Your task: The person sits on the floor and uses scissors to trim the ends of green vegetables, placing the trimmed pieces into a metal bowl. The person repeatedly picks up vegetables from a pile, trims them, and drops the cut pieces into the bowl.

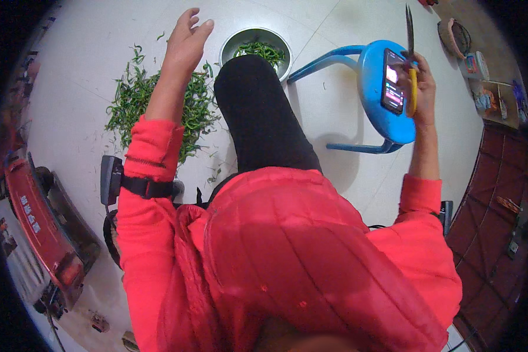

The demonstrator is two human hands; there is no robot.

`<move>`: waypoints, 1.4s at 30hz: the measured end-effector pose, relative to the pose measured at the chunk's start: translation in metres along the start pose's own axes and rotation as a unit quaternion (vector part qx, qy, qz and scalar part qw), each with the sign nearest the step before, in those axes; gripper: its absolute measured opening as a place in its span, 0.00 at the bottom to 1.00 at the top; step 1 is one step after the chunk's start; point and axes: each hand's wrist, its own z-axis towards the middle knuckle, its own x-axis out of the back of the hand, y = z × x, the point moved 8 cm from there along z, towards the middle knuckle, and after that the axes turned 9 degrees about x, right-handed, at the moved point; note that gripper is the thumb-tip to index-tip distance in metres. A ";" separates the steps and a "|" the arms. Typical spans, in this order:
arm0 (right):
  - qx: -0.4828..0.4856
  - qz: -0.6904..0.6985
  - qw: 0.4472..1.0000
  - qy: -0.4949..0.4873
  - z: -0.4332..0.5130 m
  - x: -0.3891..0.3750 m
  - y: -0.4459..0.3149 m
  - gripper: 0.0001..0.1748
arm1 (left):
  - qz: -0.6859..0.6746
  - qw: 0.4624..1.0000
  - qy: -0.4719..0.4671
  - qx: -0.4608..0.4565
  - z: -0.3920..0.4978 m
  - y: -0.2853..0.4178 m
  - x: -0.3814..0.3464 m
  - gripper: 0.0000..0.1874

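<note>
My left hand (188, 42) is raised over the floor beside a pile of green chili peppers (134, 99). Its thumb stands apart from the fingers and nothing shows in its grasp. On the right, my right hand (426, 88) grips a pair of scissors (412, 83) with yellow handles, the dark blades pointing away from me and nearly together. Behind the scissors is a smartphone (391, 81) with its screen lit, lying on a blue plastic stool (374, 57). A metal bowl (236, 43) holds more green peppers (264, 50); my knee partly covers it.
My leg (264, 119) in black trousers reaches toward the bowl. A red appliance or box (39, 220) bearing writing lies at the left. Along the right stand a pinkish basket (455, 38), a white tub (477, 66) and a dark red panelled surface (484, 211).
</note>
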 end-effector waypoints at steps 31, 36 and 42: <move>-0.066 0.197 0.915 -0.347 -0.010 -0.451 -0.064 0.17 | 0.064 0.881 0.338 0.325 -0.162 -0.390 0.263 0.11; -0.154 0.170 0.909 -0.348 -0.014 -0.472 -0.035 0.17 | 0.084 0.879 0.291 0.367 -0.116 -0.446 0.221 0.15; -0.235 0.178 0.889 -0.352 -0.010 -0.487 -0.015 0.21 | 0.195 0.919 0.171 0.297 -0.049 -0.437 0.148 0.36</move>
